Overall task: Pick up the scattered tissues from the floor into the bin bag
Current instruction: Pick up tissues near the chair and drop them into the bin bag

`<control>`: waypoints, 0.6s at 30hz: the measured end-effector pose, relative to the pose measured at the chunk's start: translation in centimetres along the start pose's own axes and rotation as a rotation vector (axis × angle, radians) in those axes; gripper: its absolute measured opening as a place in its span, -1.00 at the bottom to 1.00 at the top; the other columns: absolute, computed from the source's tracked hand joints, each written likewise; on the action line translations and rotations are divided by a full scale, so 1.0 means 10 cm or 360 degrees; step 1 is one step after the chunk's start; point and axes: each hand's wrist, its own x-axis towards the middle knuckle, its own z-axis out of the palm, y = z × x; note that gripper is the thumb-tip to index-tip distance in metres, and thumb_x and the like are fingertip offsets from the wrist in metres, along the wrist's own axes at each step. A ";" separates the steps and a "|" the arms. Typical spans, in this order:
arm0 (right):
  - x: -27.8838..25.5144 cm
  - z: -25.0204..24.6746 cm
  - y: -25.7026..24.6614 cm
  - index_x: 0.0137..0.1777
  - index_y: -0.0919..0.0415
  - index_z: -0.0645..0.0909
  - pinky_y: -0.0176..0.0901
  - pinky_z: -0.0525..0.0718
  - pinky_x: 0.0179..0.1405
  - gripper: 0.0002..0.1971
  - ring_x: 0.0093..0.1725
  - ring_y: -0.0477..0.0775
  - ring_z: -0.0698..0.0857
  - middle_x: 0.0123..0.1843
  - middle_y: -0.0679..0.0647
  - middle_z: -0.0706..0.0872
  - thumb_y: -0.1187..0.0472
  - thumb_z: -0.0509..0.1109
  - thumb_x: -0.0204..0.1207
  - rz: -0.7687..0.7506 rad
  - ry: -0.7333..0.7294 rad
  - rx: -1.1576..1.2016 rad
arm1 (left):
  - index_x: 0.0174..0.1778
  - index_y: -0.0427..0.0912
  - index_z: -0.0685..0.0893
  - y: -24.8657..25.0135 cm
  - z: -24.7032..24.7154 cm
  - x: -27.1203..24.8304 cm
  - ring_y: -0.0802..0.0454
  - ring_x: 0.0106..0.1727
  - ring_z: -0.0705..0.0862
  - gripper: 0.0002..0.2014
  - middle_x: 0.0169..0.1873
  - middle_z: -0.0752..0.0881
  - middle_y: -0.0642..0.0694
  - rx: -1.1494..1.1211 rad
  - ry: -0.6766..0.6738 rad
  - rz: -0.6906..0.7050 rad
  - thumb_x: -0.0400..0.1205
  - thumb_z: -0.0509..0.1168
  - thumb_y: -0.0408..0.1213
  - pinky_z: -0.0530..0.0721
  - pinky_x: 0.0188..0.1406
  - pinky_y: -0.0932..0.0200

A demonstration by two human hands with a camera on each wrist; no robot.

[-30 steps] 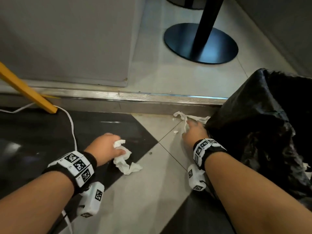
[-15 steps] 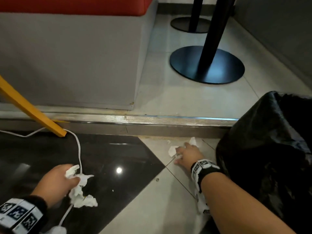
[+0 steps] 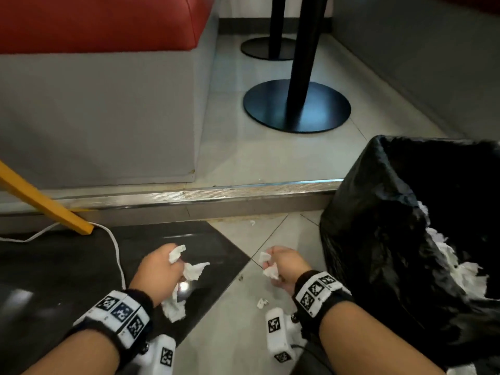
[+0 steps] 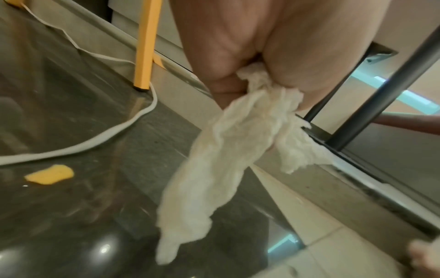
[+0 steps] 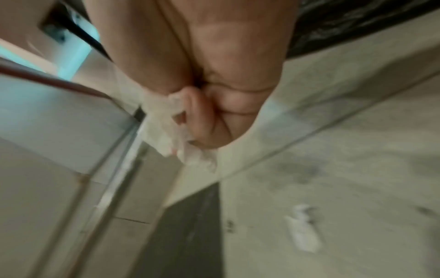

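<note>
From the head view, our left hand (image 3: 159, 272) clutches a wad of tissues (image 3: 189, 272) and our right hand (image 3: 286, 266) clenches a smaller wad (image 3: 270, 272); we should carry both right, over the bin bag (image 3: 378, 239), before letting go. A scrap (image 3: 262, 303) lies near on the pale tile.

At the left wrist, the thin, crinkled tissue hangs limp from our closed fist over glossy dark floor.

At the right wrist, blurred, curled fingers pinch torn paper.
</note>
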 end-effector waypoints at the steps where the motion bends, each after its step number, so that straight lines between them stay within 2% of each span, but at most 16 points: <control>1: -0.19 0.01 -0.17 -0.33 0.19 0.50 -0.47 0.24 -0.69 -0.75 -0.69 -0.06 0.44 -0.47 0.11 0.53 0.46 0.09 0.45 -0.0042 -0.0060 0.0152 | -0.17 -0.25 0.62 0.09 0.04 -0.01 -0.09 -0.42 0.64 -0.84 -0.38 0.68 -0.25 -0.0082 -0.0010 0.0012 0.50 0.16 -0.53 0.59 -0.45 0.12; 2: -0.39 -0.01 -0.35 -0.36 0.21 0.47 -0.50 0.19 -0.70 -0.79 -0.74 -0.07 0.38 -0.52 0.10 0.51 0.44 0.11 0.43 -0.0113 -0.0136 0.0248 | -0.19 -0.19 0.61 0.18 0.08 -0.01 -0.09 -0.47 0.61 -0.82 -0.41 0.66 -0.24 -0.0162 -0.0014 0.0032 0.49 0.16 -0.53 0.59 -0.48 0.12; 4: -0.83 -0.05 -0.71 -0.37 0.18 0.46 -0.49 0.13 -0.71 -0.80 -0.74 -0.07 0.33 -0.59 0.01 0.48 0.33 0.17 0.48 -0.0318 -0.0255 0.0336 | -0.25 -0.24 0.59 0.37 0.13 0.00 -0.14 -0.44 0.58 -0.88 -0.43 0.61 -0.21 -0.0243 0.0014 0.0096 0.47 0.18 -0.49 0.61 -0.36 -0.02; 6: -1.30 -0.19 -1.07 -0.43 0.12 0.47 -0.40 0.17 -0.73 -0.71 -0.71 -0.07 0.31 -0.59 -0.04 0.44 0.18 0.27 0.55 -0.0645 -0.0202 0.0348 | -0.32 -0.34 0.54 0.59 0.16 0.01 -0.19 -0.42 0.56 -0.92 -0.46 0.61 -0.21 -0.0240 0.0081 0.0174 0.41 0.19 -0.39 0.59 -0.32 -0.07; 8: -1.76 -0.46 -1.37 -0.51 0.10 0.52 -0.28 0.30 -0.65 -0.61 -0.67 -0.09 0.35 -0.54 -0.05 0.45 0.05 0.30 0.57 -0.1091 0.0081 0.0087 | -0.40 -0.33 0.50 0.84 0.19 0.00 -0.20 -0.42 0.55 -0.90 -0.48 0.63 -0.23 -0.0279 0.0123 0.0250 0.37 0.19 -0.35 0.54 -0.36 -0.02; 10: -2.19 -0.82 -1.61 -0.41 0.06 0.58 -0.19 0.47 -0.49 -0.66 -0.56 -0.10 0.49 -0.50 -0.10 0.53 -0.02 0.29 0.58 -0.1557 0.0526 -0.0367 | -0.41 -0.30 0.49 1.11 0.21 0.00 -0.16 -0.40 0.51 -0.88 -0.46 0.59 -0.21 -0.0310 0.0200 0.0308 0.45 0.20 -0.40 0.44 -0.40 0.06; 11: -2.33 -1.03 -1.68 -0.33 0.02 0.59 -0.18 0.55 -0.39 -0.75 -0.47 -0.11 0.57 -0.48 -0.10 0.60 0.02 0.31 0.58 -0.1765 0.0739 -0.0505 | -0.40 -0.28 0.50 1.25 0.22 -0.01 -0.15 -0.38 0.50 -0.87 -0.45 0.57 -0.19 -0.0329 0.0242 0.0340 0.48 0.21 -0.40 0.42 -0.40 0.07; 13: -2.56 -1.42 -1.74 -0.26 -0.08 0.55 -0.36 0.60 -0.28 -0.83 -0.34 -0.22 0.66 -0.43 -0.19 0.71 0.14 0.35 0.55 -0.2034 0.1016 -0.0521 | -0.41 -0.20 0.50 1.55 0.21 -0.04 -0.14 -0.35 0.50 -0.82 -0.45 0.55 -0.14 -0.0428 0.0298 0.0404 0.52 0.26 -0.31 0.46 -0.31 0.04; 15: -2.64 -1.75 -1.72 -0.26 -0.05 0.57 -0.49 0.52 -0.30 -0.86 -0.37 -0.30 0.62 -0.47 -0.27 0.68 0.09 0.36 0.54 -0.2156 0.1261 -0.0534 | -0.42 -0.13 0.46 1.85 0.17 -0.12 -0.11 -0.36 0.49 -0.74 -0.45 0.53 -0.10 -0.0524 0.0350 0.0499 0.56 0.30 -0.19 0.46 -0.24 0.03; 17: -2.57 -1.99 -1.66 -0.22 0.18 0.59 -0.40 0.44 -0.34 -0.68 -0.36 -0.27 0.55 -0.44 -0.16 0.61 -0.05 0.27 0.60 -0.2083 0.1512 -0.0675 | -0.42 -0.06 0.43 2.15 0.12 -0.25 -0.05 -0.38 0.47 -0.71 -0.44 0.52 -0.07 -0.0643 0.0356 0.0628 0.57 0.31 -0.09 0.46 -0.26 0.05; 18: -2.48 -2.09 -1.61 -0.19 0.27 0.58 -0.27 0.43 -0.33 -0.60 -0.31 -0.15 0.58 -0.37 -0.10 0.62 -0.09 0.22 0.62 -0.1915 0.1541 -0.0809 | -0.40 -0.03 0.43 2.32 0.10 -0.33 -0.04 -0.39 0.48 -0.72 -0.44 0.51 -0.06 -0.0754 0.0299 0.0704 0.58 0.31 -0.06 0.47 -0.30 0.05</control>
